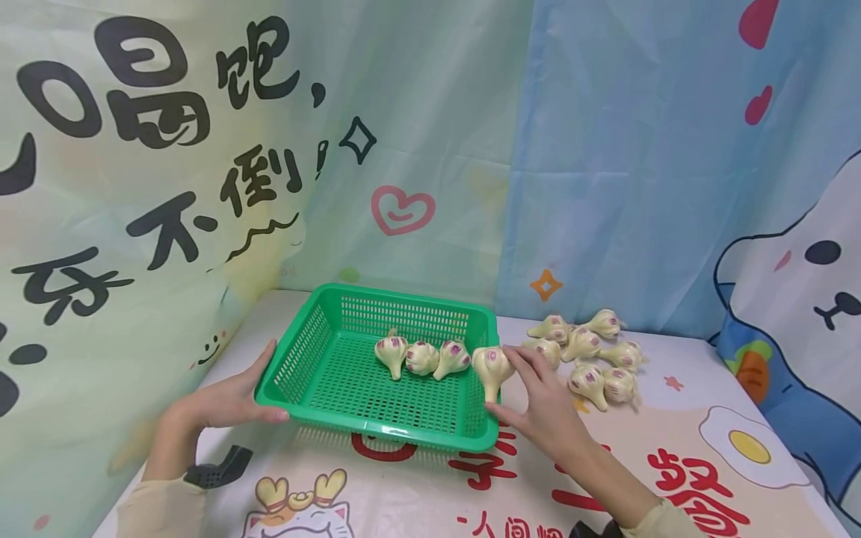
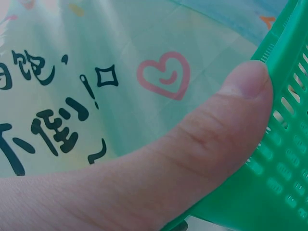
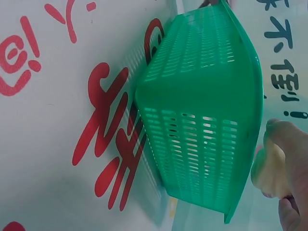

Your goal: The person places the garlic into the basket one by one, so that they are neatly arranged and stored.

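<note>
My left hand [image 1: 229, 396] grips the left end of a green basket [image 1: 377, 431], thumb at the near corner; in the left wrist view a finger of the hand [image 2: 207, 134] lies along the basket's rim [image 2: 284, 43]. Between the thumb and fingers of my right hand [image 1: 541, 400] is a garlic bulb [image 1: 492, 366], stem down, at the basket's right rim. The right wrist view has this bulb [image 3: 270, 173] in the hand [image 3: 291, 159] beside the basket wall [image 3: 192, 101]. Three bulbs [image 1: 422, 359] sit in a row inside the basket.
Several more garlic bulbs [image 1: 581, 342] lie grouped on the printed tablecloth [image 1: 646, 433], right of the basket. A printed curtain [image 1: 430, 149] hangs behind the table and along its left side. Dark wrist straps show at both sleeves.
</note>
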The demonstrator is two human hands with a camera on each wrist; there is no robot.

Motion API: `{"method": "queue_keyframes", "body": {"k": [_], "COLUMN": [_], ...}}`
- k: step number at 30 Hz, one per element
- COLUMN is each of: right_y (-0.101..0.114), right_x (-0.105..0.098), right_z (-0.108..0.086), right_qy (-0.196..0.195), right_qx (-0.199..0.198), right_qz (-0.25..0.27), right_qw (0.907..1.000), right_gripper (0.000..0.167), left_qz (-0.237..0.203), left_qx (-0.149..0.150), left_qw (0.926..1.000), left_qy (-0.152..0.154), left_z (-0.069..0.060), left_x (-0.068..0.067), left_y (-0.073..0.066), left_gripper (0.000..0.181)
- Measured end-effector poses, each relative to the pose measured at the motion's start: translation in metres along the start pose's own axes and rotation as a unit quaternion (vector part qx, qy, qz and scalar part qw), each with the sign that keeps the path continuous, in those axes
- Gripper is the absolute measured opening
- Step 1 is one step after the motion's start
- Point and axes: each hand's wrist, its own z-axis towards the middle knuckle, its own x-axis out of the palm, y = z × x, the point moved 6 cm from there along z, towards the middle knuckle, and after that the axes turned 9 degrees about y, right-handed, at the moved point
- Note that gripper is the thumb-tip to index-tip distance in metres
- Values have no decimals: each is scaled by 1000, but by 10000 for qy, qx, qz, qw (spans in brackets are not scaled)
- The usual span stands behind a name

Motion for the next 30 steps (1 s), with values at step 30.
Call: {"method": "queue_keyframes", "body": {"k": [30], "right_y": [2], "right_x": [31], "right_z": [35], "right_qy": [1620], "right_qx": [138], "right_qz": [329], "right_qw": [9861], "right_gripper": [82], "left_qz": [-57], "left_qx": [14], "left_qw": [10000], "left_qy": [1], "left_z": [0], "left_x": [0], "left_y": [0], "left_gripper": [123]}}
